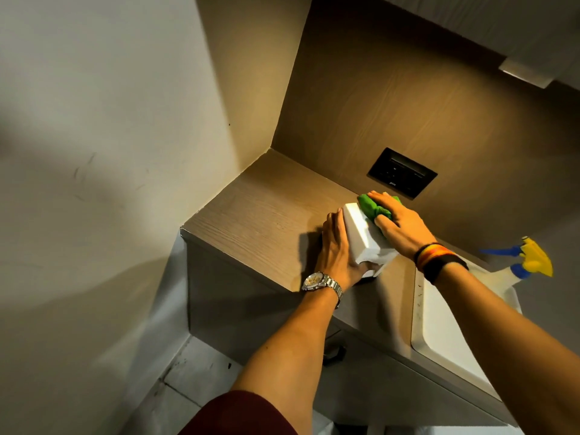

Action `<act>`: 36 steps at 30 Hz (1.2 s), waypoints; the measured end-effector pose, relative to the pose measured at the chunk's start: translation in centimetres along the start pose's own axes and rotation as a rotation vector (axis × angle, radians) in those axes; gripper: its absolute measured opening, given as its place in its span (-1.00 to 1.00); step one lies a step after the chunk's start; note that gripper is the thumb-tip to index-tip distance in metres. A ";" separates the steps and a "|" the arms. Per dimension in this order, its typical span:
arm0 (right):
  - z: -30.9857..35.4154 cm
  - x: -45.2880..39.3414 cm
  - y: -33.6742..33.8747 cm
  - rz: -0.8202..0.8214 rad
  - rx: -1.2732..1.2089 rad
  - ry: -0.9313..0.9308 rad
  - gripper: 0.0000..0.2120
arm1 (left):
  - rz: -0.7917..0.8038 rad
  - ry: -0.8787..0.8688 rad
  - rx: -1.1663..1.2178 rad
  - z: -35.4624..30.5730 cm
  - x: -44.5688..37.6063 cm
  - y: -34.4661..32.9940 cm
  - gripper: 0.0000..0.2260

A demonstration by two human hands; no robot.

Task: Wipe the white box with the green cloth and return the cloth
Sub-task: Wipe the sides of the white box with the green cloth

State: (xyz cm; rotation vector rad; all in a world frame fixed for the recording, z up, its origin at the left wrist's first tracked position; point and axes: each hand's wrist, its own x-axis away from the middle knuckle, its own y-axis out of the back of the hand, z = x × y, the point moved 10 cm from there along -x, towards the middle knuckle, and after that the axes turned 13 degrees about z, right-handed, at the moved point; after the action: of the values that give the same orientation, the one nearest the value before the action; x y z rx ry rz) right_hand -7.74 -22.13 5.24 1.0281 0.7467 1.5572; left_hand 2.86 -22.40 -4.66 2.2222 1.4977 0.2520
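Observation:
The white box (361, 233), a tissue box with paper showing at its near end, lies on the wooden counter (260, 215). My left hand (337, 249) grips the box's left side and near end, a watch on its wrist. My right hand (397, 226) lies flat on the box's far top and presses the bunched green cloth (370, 207) against it. Most of the cloth is hidden under my fingers.
A spray bottle (527, 259) with a yellow and blue head stands at the right, behind a white sink (445, 334) set in the counter. A black socket plate (401, 172) sits on the wooden back panel. A white wall closes the left side.

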 end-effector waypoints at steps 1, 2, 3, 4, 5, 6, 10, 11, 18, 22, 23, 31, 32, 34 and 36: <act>0.8 -0.5 -0.2 -0.002 0.006 0.013 -0.38 | -0.022 -0.019 -0.020 0.0 0.1 0.3 0.22; 1.6 -0.7 -0.5 -0.004 0.018 0.045 -0.38 | -0.037 -0.046 -0.049 -0.1 0.1 0.4 0.21; 2.3 -0.6 -0.9 -0.002 0.028 0.088 -0.39 | -0.032 -0.070 -0.071 -0.2 0.2 0.3 0.22; 2.8 0.0 -1.4 0.007 0.032 0.129 -0.40 | -0.009 -0.081 -0.076 -0.4 0.4 0.0 0.23; 3.0 0.9 -1.9 0.022 0.028 0.162 -0.40 | 0.010 -0.089 -0.070 -0.5 0.5 -0.1 0.22; 2.8 1.9 -2.3 0.038 0.017 0.187 -0.41 | 0.007 -0.105 -0.061 -0.7 0.5 0.0 0.20; 1.1 6.1 -2.8 0.067 -0.132 0.202 -0.49 | -0.015 -0.132 -0.038 -1.0 0.3 0.7 0.19; 0.7 7.1 -2.5 0.070 -0.182 0.193 -0.53 | 0.004 -0.120 -0.028 -0.9 0.2 0.7 0.21; -3.9 13.0 1.6 -0.262 -0.648 0.133 -0.55 | 0.156 -0.136 -0.012 -1.0 -0.5 1.5 0.21; -9.4 14.4 -2.4 -0.520 -1.299 -0.064 -0.64 | 0.303 -0.128 -0.039 -0.7 -1.4 3.0 0.26; -9.9 14.1 -4.5 -0.529 -1.446 -0.137 -0.70 | 0.342 -0.127 -0.043 -0.5 -1.6 3.4 0.26; -8.6 12.2 -9.1 -0.657 -1.537 -0.177 -0.56 | 0.462 -0.246 -0.400 -4.4 -0.9 4.4 0.17; -8.5 11.9 -9.3 -0.676 -1.513 -0.176 -0.53 | 0.417 -0.321 -0.460 -6.1 -0.7 4.4 0.00; -8.3 11.4 -9.8 -0.724 -1.515 -0.189 -0.52 | 0.327 -0.464 -0.601 -9.4 -0.3 3.8 -0.35; -8.0 11.0 -10.3 -0.765 -1.540 -0.168 -0.50 | 0.358 -0.489 -0.724 -11.2 -0.5 1.7 -0.48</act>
State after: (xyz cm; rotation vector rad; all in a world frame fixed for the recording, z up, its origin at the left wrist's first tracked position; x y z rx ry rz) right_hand -11.08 -8.62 -4.70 -0.2920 -0.2787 0.8840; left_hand -0.31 -20.45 6.05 1.7543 0.6048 0.2770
